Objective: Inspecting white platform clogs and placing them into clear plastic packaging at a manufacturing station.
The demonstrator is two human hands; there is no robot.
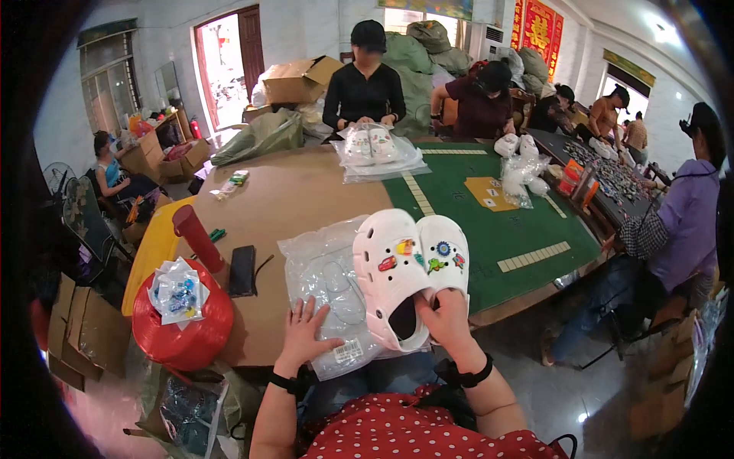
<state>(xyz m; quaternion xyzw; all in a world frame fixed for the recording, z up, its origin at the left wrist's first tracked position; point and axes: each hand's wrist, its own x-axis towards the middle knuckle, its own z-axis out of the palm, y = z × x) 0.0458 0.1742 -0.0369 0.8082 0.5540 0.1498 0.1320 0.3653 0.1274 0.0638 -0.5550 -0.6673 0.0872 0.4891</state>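
A pair of white clogs point(376, 284) with colourful charms on the toes is held up in front of me. My right hand point(449, 320) grips them at the heel end, with its thumb and fingers at the openings; some fingertips are hidden inside. Beneath and left of the clogs, a clear plastic bag point(317, 269) with a small barcode label lies flat on the table. Fingers spread, my left hand point(306, 335) rests on the lower left part of that bag and holds nothing.
Left of the bag are a dark phone point(242, 269), a red cylinder point(197, 237) and a red twine roll point(183, 336) topped with small packets. Across the brown table point(283, 183), a person handles bagged white clogs point(370, 145). A green mat point(497, 218) covers the right side. Other people work beyond.
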